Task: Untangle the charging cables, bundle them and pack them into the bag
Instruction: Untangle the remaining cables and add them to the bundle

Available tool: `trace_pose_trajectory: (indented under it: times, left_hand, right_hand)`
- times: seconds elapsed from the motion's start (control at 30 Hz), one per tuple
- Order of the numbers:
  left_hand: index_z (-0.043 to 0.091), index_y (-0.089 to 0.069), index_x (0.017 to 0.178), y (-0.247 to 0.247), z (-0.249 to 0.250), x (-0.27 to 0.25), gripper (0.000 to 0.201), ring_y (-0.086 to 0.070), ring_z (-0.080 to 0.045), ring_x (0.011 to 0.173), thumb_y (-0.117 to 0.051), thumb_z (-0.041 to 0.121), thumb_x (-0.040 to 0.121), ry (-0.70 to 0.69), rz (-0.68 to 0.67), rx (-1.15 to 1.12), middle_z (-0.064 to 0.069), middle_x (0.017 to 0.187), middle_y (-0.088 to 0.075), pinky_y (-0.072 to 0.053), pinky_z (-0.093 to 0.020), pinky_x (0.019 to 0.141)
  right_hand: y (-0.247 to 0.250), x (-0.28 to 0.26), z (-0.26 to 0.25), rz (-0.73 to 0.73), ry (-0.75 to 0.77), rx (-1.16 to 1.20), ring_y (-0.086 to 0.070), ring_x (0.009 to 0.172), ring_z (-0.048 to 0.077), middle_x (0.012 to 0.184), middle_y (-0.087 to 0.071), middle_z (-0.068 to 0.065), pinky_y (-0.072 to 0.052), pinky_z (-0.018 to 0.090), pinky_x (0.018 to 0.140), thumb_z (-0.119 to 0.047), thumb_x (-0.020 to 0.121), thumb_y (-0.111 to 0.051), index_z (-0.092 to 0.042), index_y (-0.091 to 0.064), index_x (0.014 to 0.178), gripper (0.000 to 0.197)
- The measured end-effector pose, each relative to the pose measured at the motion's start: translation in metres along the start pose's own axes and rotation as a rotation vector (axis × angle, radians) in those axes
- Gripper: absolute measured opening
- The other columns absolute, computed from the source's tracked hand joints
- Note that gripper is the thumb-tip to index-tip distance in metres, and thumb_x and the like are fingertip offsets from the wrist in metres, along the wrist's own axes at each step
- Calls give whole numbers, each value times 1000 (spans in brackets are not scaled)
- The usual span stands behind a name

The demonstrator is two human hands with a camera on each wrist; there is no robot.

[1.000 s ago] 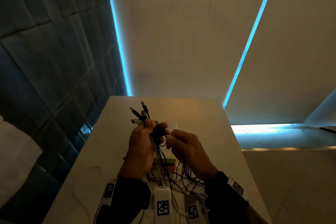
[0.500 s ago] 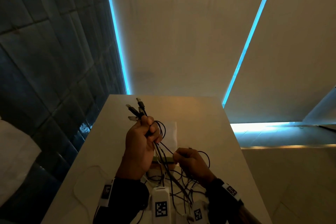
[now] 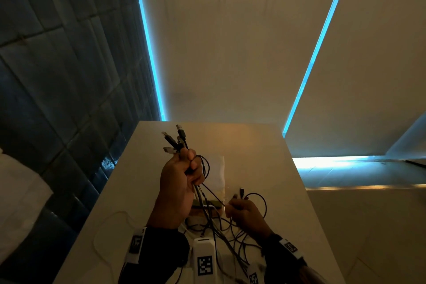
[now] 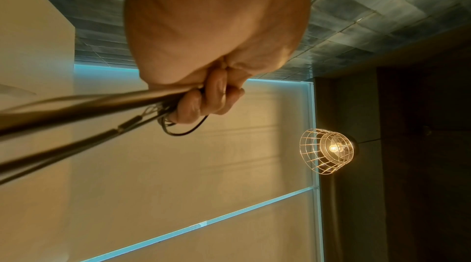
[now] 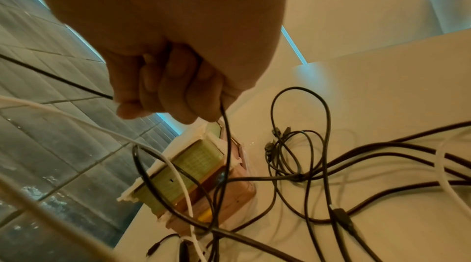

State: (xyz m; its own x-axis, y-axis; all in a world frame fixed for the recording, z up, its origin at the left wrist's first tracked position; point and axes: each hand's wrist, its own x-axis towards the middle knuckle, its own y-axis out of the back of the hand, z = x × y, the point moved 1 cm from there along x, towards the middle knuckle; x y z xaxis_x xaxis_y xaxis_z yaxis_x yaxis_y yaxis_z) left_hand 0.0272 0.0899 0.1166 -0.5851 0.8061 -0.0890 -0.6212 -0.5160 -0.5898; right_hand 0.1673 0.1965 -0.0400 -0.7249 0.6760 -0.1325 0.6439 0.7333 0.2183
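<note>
Left hand (image 3: pixel 178 182) still grips the cables (image 3: pixel 202 205) up high; right hand (image 3: pixel 245 212) has dropped toward the surface (image 3: pixel 138 180), pinching one black cable.

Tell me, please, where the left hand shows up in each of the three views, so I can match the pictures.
Head: left hand, centre-left, gripping the cable bundle above the table.
Left wrist: top centre, fingers curled round cables.
Right wrist: not in it.
Shared landmark: the blue light strip.
</note>
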Motion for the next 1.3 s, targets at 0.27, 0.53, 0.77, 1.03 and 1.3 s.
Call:
trace_pose_trajectory:
  times: [0.27, 0.53, 0.77, 1.03, 1.3]
  left_hand:
    - [15, -41, 71, 2, 2, 3, 34, -25, -6, 40, -29, 20, 102, -11, 6, 33, 7, 51, -39, -25, -19, 39]
    - [13, -40, 72, 0, -3, 5, 35, -32, -7, 38, -27, 20, 103, 39, 53, 190, 1, 57, -42, -25, -20, 40]
    - [11, -46, 76, -6, -2, 2, 33, -58, -21, 61, -29, 20, 103, 117, 55, 222, -7, 67, -68, -40, -31, 57]
    - [13, -43, 71, 0, 6, 2, 34, -46, -13, 49, -30, 20, 101, 35, 14, -96, 1, 58, -48, -43, -25, 47]
    - [15, -43, 71, 5, 6, 1, 34, -30, -6, 41, -30, 19, 102, -9, 5, -64, 4, 59, -46, -31, -20, 42]
  right_hand:
    - [7, 6, 28, 84, -43, -144, -43, 49, 2, 47, -49, -10, -36, 20, 54, -11, 90, -61, -21, -57, 54, 38]
    - [20, -1, -76, 258, 173, 108, -32, 49, 17, 54, -38, 7, -27, 28, 48, -11, 93, -55, -4, -62, 74, 22]
    - [4, -28, -139, -107, 373, 293, -27, 43, 9, 49, -38, -8, -23, 21, 43, -17, 92, -53, -5, -60, 79, 19]
    - [-2, -22, -86, -116, 151, 187, -36, 37, -2, 42, -44, -12, -30, 11, 42, -8, 98, -48, -3, -56, 75, 24]
    - [6, -11, -24, -9, 44, 23, -34, 37, 5, 42, -39, -9, -28, 18, 43, -7, 96, -52, -17, -60, 66, 33]
